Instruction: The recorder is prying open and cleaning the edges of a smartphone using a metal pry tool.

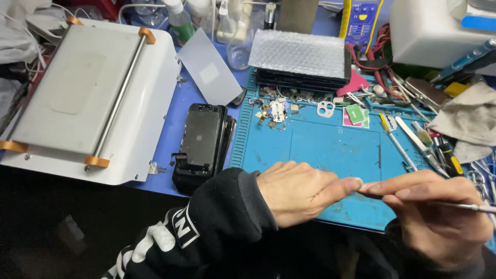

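I see my right hand [439, 217] closed around a thin metal tool [465, 206], pinched between thumb and fingers, with its handle going out to the right past the knuckles. My left hand [299, 191] is loosely curled and holds nothing; its fingertip [354, 183] meets the tool tip and the right fingertips. Under both hands lies the blue work mat [330, 150]. Beyond the left knuckles (up and to the left) is a stack of dark phones [201, 142], and further left a white machine [88, 98]. Small screwdrivers [429, 150] lie just above the right fingers
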